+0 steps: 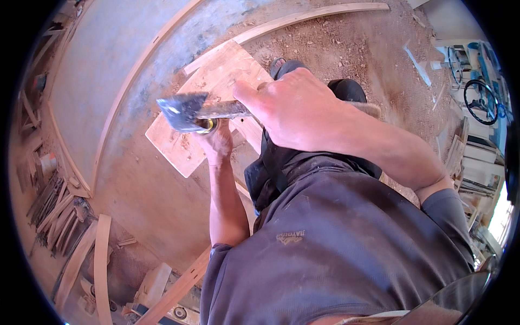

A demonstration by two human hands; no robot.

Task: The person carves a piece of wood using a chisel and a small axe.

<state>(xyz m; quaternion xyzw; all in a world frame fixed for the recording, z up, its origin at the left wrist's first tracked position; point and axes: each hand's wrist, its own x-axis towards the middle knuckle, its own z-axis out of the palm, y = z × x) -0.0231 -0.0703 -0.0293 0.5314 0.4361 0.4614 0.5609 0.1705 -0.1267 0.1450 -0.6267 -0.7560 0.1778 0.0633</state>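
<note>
My right hand is wrapped around the wooden handle of a hatchet, held crosswise above a flat wooden board. The dark metal hatchet head is blurred and points left; the handle's butt comes out past my wrist. Below the head, my left hand is closed around an upright tool handle with a round yellow end. Its lower part is hidden, so its kind does not show. The pale wooden board lies under both hands, with wood chips on it and a small dark hole near my left hand.
A long curved wooden strip lies beyond the board, and another curved strip runs along the left. Scrap wood is piled at the far left. Sawdust covers the floor. A black steering wheel stands at the right.
</note>
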